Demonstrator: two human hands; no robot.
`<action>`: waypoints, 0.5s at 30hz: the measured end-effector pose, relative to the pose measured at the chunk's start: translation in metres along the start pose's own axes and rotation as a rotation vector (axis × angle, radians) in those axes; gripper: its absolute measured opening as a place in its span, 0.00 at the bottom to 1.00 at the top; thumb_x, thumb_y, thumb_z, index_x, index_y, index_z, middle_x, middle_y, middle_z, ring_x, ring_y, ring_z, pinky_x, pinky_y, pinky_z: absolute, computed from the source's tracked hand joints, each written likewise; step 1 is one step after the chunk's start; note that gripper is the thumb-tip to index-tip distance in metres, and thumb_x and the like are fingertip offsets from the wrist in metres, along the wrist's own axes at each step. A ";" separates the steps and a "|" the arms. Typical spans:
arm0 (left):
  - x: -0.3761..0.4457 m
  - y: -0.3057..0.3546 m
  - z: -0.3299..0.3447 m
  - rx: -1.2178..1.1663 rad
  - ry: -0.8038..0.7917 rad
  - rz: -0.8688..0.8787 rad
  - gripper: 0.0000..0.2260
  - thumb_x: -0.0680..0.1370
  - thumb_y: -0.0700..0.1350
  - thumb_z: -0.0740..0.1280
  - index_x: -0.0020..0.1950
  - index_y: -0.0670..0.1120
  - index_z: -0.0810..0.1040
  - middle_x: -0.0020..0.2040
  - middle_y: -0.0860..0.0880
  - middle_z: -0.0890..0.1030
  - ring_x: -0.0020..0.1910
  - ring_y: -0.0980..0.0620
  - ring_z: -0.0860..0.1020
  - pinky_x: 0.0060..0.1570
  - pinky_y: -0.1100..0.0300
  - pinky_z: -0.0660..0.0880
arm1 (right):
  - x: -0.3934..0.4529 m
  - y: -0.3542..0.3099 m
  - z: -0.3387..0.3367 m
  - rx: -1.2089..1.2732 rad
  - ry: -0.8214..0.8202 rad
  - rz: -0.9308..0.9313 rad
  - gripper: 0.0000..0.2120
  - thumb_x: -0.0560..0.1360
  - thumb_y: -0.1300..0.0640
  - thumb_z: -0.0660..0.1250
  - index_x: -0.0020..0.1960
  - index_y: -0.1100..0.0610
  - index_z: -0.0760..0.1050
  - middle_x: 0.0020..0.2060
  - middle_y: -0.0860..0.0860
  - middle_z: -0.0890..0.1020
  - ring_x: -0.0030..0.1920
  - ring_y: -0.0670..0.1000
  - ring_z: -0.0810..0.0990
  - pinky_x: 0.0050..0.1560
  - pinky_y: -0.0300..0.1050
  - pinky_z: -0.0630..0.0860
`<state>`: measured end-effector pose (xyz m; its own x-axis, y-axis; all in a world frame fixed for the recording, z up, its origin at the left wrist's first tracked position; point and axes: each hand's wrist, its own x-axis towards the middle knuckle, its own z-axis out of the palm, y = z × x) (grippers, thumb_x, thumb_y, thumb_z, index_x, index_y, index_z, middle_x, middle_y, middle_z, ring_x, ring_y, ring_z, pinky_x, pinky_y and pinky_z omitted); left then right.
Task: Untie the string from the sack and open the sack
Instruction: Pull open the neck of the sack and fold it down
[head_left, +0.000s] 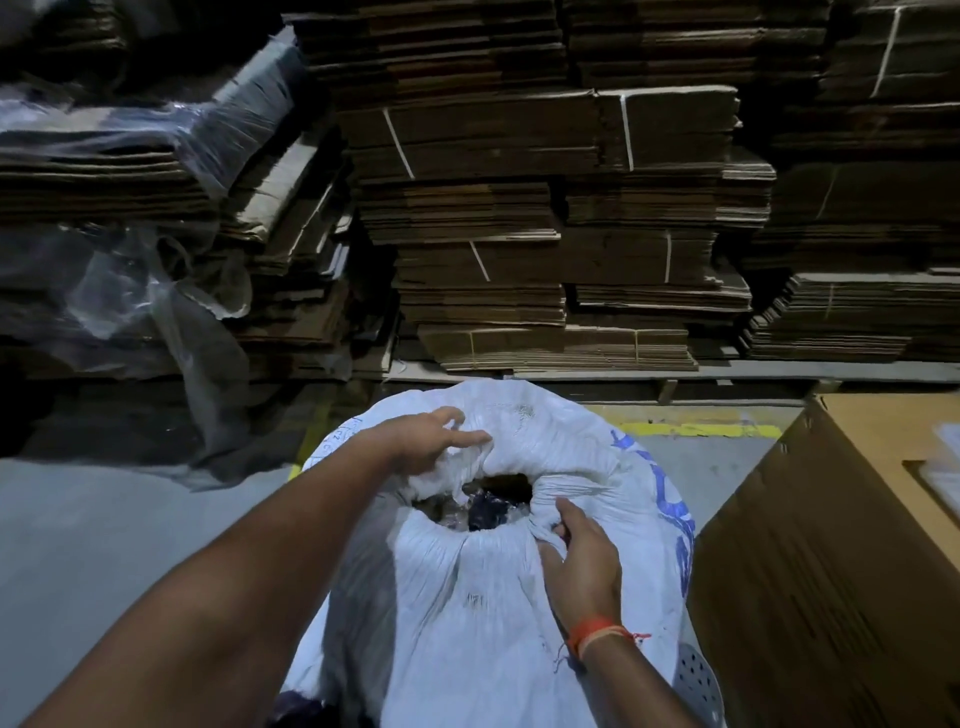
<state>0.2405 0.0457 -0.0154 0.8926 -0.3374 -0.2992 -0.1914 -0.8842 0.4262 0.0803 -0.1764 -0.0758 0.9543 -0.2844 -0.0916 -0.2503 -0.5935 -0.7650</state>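
While our left hand (434, 441) pinches the gathered rim at the far-left edge of the white woven plastic sack (467, 597), fingers partly spread, the dark mouth (493, 501) gapes between our hands. Our right hand (582, 561) clamps the near-right rim. We see no string; widening means pulling apart.

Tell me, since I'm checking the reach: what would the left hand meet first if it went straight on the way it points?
Probably the gathered far rim of the white sack, which the left hand already touches; depth is unclear.
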 end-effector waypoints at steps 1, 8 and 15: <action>0.002 0.004 -0.001 0.060 -0.018 -0.012 0.37 0.69 0.71 0.72 0.74 0.56 0.72 0.71 0.47 0.77 0.61 0.47 0.77 0.59 0.50 0.75 | 0.000 0.002 0.000 0.016 0.020 -0.013 0.25 0.78 0.62 0.73 0.74 0.54 0.75 0.57 0.53 0.82 0.57 0.52 0.81 0.63 0.41 0.75; 0.024 0.010 -0.001 0.372 -0.048 0.054 0.20 0.75 0.43 0.72 0.63 0.63 0.80 0.57 0.52 0.77 0.58 0.47 0.79 0.47 0.56 0.74 | 0.002 0.017 0.002 -0.036 0.041 -0.063 0.16 0.76 0.62 0.75 0.64 0.58 0.84 0.58 0.56 0.84 0.61 0.56 0.82 0.68 0.50 0.77; 0.036 -0.002 -0.010 0.402 0.333 -0.057 0.20 0.74 0.38 0.67 0.64 0.53 0.82 0.61 0.45 0.78 0.59 0.37 0.81 0.56 0.49 0.80 | 0.001 0.031 -0.018 -0.128 0.019 -0.092 0.14 0.80 0.58 0.71 0.64 0.56 0.83 0.56 0.54 0.82 0.53 0.48 0.78 0.57 0.33 0.68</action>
<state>0.2767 0.0387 -0.0185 0.9751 -0.2216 0.0036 -0.2216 -0.9745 0.0362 0.0706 -0.2088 -0.0878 0.9713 -0.2375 -0.0117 -0.1815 -0.7088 -0.6817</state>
